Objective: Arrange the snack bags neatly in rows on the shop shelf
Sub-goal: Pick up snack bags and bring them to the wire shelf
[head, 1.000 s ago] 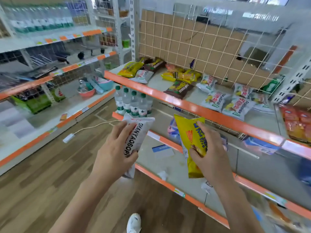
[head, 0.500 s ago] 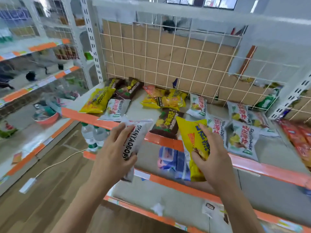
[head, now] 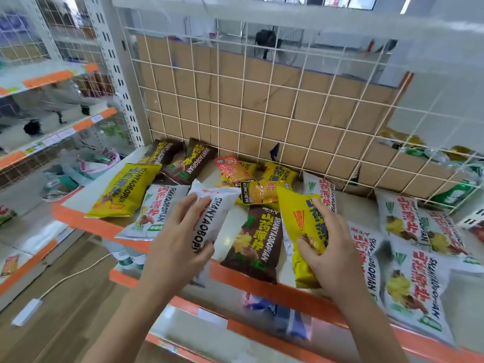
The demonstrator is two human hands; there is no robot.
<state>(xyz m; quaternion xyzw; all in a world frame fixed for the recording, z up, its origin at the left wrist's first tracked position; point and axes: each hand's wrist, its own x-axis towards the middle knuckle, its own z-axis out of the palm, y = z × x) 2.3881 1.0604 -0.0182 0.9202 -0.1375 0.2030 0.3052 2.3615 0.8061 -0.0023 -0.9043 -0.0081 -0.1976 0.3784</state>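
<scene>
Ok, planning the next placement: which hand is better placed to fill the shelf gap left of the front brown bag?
Probably left. The left hand holds its white bag over that gap, beside a matching bag; the right hand, gripping a yellow bag, is past the front brown bag.

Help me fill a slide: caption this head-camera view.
Left hand holds a white snack bag, right hand a yellow bag, at a shelf of jumbled snack bags.

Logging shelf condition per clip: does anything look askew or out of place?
Yes. Bags on the shelf lie jumbled, not in rows: orange packets overlap at angles, white bags on the right overlap crookedly, one brown bag overhangs the front edge.
</scene>
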